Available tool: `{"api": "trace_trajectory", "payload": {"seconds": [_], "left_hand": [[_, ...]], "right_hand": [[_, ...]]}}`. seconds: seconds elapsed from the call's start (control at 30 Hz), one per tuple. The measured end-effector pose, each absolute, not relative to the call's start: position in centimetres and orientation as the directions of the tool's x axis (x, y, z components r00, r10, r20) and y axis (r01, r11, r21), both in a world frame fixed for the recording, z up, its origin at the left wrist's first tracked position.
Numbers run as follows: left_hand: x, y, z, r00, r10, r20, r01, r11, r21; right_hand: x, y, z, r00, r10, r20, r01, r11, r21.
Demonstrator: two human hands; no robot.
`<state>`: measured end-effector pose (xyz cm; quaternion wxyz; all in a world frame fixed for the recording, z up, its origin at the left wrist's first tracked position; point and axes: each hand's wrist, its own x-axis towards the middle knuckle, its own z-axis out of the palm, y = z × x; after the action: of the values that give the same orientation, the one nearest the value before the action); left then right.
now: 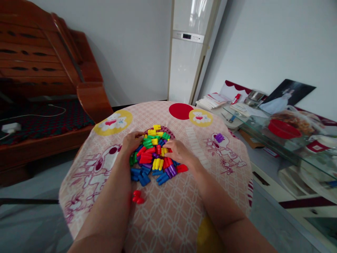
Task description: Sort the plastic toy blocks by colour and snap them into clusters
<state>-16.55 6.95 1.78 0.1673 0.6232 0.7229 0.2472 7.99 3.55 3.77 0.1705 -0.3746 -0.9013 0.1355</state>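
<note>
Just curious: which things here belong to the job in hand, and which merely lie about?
In the job, apparently: coloured pieces between left hand and right hand; outlying purple cluster and red cluster.

Just lying about: red bowl; papers; white adapter; photograph.

Head view, the sole vantage. The camera, worn on the person's head, faces forward and down over a round, cloth-covered counter (168, 202). The near part of the counter is seen steeply from above, its far edge more obliquely. The left forearm (112, 200) and right forearm (218, 193) enter at the lower edge, nearest the lens, and converge on a pile of coloured pieces (147, 158) close to the frame's centre. The wide field also spans a wooden seat (34, 70) at left, a tall white appliance (185, 66) beyond the counter, and a glass shelf (297, 147) at right.
</note>
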Motion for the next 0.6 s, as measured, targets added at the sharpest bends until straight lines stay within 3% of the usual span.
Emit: {"api": "trace_trajectory", "payload": {"seconds": [0.13, 0.37, 0.6], "left_hand": [[-16.5, 7.0, 1.7, -0.164, 0.983, 0.082, 0.81, 0.087, 0.58], [-16.6, 7.0, 1.8, -0.173, 0.982, 0.075, 0.803, 0.097, 0.588], [-16.8, 7.2, 1.5, -0.15, 0.985, 0.082, 0.827, 0.079, 0.557]], "right_hand": [[7.0, 3.2, 2.8, -0.639, 0.748, 0.179, 0.67, 0.656, -0.349], [9.3, 4.2, 4.0, -0.425, 0.872, 0.245, 0.428, 0.432, -0.794], [15.1, 6.4, 5.4, -0.038, 0.974, 0.223, 0.448, 0.216, -0.868]]}}
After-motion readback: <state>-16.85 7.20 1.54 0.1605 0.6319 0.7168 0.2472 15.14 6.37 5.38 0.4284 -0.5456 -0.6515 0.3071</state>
